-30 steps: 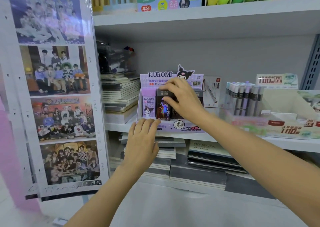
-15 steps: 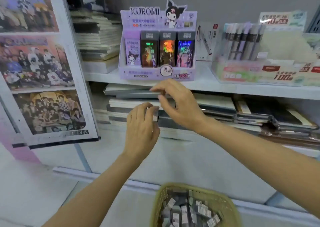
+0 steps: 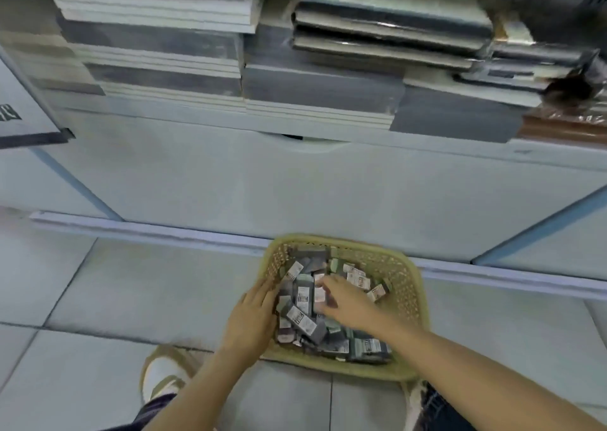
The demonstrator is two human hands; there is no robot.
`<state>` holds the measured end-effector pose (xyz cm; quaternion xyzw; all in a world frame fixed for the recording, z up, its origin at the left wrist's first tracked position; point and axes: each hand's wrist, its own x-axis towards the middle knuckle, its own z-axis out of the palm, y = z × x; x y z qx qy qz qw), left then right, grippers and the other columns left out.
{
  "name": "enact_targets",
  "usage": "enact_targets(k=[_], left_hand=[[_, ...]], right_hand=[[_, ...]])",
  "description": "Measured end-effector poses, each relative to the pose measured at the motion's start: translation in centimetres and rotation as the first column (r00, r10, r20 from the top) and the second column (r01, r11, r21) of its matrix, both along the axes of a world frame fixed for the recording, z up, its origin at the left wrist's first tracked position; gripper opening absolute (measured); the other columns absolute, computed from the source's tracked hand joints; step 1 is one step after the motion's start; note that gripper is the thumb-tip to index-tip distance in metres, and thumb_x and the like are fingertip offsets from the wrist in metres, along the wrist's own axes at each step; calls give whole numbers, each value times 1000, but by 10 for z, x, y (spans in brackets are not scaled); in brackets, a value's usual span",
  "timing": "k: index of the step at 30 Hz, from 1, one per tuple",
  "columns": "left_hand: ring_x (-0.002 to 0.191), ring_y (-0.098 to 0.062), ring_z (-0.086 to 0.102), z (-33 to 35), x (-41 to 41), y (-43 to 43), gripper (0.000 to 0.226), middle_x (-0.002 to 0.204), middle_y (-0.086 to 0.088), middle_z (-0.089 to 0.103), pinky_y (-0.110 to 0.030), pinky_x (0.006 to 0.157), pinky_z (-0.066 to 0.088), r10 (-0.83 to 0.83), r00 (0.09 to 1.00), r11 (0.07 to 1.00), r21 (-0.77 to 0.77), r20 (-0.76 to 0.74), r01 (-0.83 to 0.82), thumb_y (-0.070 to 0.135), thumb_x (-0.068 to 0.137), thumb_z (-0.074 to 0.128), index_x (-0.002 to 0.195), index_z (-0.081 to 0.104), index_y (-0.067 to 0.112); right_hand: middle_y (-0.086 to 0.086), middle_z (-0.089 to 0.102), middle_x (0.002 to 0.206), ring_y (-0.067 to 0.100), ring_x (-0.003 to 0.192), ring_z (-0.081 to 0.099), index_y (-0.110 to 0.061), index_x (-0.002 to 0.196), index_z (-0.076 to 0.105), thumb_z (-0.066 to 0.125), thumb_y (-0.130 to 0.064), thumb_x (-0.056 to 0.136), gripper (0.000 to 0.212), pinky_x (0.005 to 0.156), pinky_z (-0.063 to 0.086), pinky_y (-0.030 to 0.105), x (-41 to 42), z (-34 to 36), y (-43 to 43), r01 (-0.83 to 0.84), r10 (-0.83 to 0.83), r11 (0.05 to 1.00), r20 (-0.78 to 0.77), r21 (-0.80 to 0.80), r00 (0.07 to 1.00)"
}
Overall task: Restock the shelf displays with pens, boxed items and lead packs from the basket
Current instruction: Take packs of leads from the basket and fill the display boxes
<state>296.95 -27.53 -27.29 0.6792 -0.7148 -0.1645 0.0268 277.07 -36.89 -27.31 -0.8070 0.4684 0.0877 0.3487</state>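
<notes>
Nearest, a shoe (image 3: 161, 376) stands on the tiled floor beside the basket (image 3: 377, 372), which sits low in front of the shelf base (image 3: 295, 184), likely so both arms can drop straight into it. The left hand (image 3: 251, 315) lies flat with straight fingers along the heap's left edge, holding nothing, apparently steadying the pile. The right hand (image 3: 351, 302) reaches over the small packs (image 3: 303, 319), thumb and fingers spread above a white-labelled one; blur hides whether it has closed on it. Beyond, stacked notebooks (image 3: 322, 86) fill the lowest shelf.
</notes>
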Motion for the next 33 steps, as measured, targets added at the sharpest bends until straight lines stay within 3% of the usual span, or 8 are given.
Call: enact_targets(k=[8,14,16,18,21,25,29,33], left_hand=[[138,-37,39,-21,4,12,40,136,-18,56,-48,108,41,-4,984,990,-138,-181,-21,0,85,68,124,59,-6],[114,-30,56,-17,1,4,29,119,-10,63,-46,94,48,99,924,938,-276,-370,-211,13,93,50,116,65,5],[104,-13,59,-10,-8,-4,24,110,1,66,-33,87,50,277,769,891,-147,-576,-430,21,98,54,119,62,16],[98,0,64,1,-21,-14,29,107,12,67,-20,80,52,443,373,827,211,-815,-520,28,94,61,122,54,29],[105,-18,68,7,-32,-26,32,115,-3,68,-32,81,58,530,-69,718,490,-845,-494,20,95,61,124,49,20],[80,-27,72,10,-17,-28,14,92,-11,74,-37,62,60,495,-116,733,486,-861,-477,15,101,49,110,57,9],[60,-18,63,2,9,-24,12,69,-3,65,-32,58,56,572,-48,662,495,-819,-563,14,101,47,104,59,14],[57,-17,59,-5,14,-16,13,69,-4,63,-32,56,54,631,3,665,539,-776,-517,16,101,48,106,59,12]], right_hand=[[0,48,113,20,108,42,-16,99,66,63,-55,83,42,91,34,38,22,-62,39,-62,15,951,-156,-302,988],[-15,61,80,-3,70,54,-16,97,72,64,-32,92,18,68,38,19,6,-39,12,257,-281,959,321,118,904],[-12,65,78,5,67,60,-15,101,71,64,-27,93,16,63,47,26,6,-28,8,306,-409,907,430,289,805],[-10,68,78,8,70,63,-15,100,70,64,-26,93,15,67,53,32,14,-20,9,281,-470,869,501,408,726],[-7,71,87,7,79,67,-14,100,69,62,-25,94,15,72,56,27,29,-15,14,190,-450,865,550,464,703],[-7,71,93,0,76,67,-13,92,72,56,-30,97,23,67,51,14,37,-15,11,115,-325,910,514,398,794],[-2,63,121,15,115,56,-17,121,60,57,-36,95,32,99,45,32,31,-29,-16,275,-276,960,287,42,918],[4,36,145,24,136,31,-15,146,33,67,-45,86,76,111,30,40,44,-50,-17,27,-31,996,-38,-90,999]])
